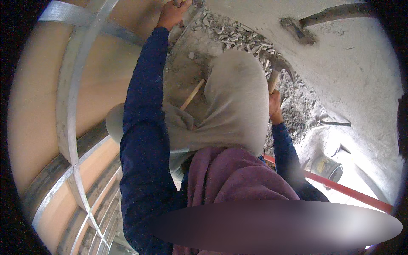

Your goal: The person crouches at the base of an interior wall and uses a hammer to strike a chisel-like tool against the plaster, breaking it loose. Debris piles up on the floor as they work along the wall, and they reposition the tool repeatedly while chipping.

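At the right of my knee, my right hand (275,106) is closed around the wooden handle of a pick-like hammer (280,65). Its dark metal head lies over broken rubble. My left hand (174,13) is stretched out to the top of the view, beside the metal-framed panels; its fingers are partly cut off by the picture's edge, and whether it holds something cannot be made out. A wooden stick or tool handle (193,94) rests on the dusty ground beside my bent leg, its lower end hidden by the trouser cloth.
Broken chips (237,35) lie along the base of the plastered wall (357,67). Panels with metal framing (75,95) stand at the left. At the lower right are a red bar (347,189) and a bucket-like container (328,169). A dark curved object (338,14) is at the upper right.
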A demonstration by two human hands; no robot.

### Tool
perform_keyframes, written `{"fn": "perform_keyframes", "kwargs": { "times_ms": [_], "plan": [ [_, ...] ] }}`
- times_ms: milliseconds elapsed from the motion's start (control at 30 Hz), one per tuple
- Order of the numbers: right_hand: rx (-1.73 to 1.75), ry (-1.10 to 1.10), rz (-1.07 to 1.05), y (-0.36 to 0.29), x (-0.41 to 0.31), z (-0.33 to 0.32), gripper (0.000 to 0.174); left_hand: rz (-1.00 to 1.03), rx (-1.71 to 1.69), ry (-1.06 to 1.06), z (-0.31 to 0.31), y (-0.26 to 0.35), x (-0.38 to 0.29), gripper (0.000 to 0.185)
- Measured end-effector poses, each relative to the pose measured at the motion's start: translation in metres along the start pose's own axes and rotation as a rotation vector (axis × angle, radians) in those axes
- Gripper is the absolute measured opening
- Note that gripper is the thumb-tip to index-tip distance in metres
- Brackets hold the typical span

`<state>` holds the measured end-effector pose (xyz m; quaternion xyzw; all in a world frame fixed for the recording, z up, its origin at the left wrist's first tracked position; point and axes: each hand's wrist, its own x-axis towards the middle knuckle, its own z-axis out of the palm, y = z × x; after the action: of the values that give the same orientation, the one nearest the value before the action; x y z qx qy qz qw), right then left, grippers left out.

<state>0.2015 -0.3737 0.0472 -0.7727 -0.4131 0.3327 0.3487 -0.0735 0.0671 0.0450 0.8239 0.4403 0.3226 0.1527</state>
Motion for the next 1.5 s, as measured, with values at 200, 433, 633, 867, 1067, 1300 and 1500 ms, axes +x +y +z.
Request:
{"fn": "perform_keyframes", "kwargs": {
  "times_ms": [200,433,633,867,1067,1300,1500],
  "plan": [
    [0.115,0.004,-0.034,-0.084,0.046,-0.016,0.048,-0.367,-0.08,-0.288,0.001,0.002,0.022,0.05],
    [0.218,0.019,-0.352,-0.193,0.086,-0.016,0.038,-0.411,-0.256,-0.225,0.014,-0.017,0.022,0.058],
    [0.002,0.051,-0.557,-0.26,0.115,0.007,0.037,-0.331,-0.316,-0.19,0.004,-0.01,0.025,0.056],
    [-0.339,-0.042,-0.645,-0.272,0.142,0.033,0.036,-0.271,-0.147,-0.21,0.01,-0.028,0.029,0.054],
    [0.049,0.168,-0.581,-0.32,0.108,-0.028,0.036,-0.368,-0.22,-0.228,0.01,-0.023,0.025,0.053],
    [0.361,0.516,-1.152,-0.333,0.148,-0.016,0.021,-0.409,-0.31,-0.183,0.023,-0.028,0.021,0.047],
    [-0.362,-0.004,-0.685,-0.265,0.163,0.015,0.031,0.277,0.292,0.195,0.02,-0.04,0.033,0.044]
  ]
}}
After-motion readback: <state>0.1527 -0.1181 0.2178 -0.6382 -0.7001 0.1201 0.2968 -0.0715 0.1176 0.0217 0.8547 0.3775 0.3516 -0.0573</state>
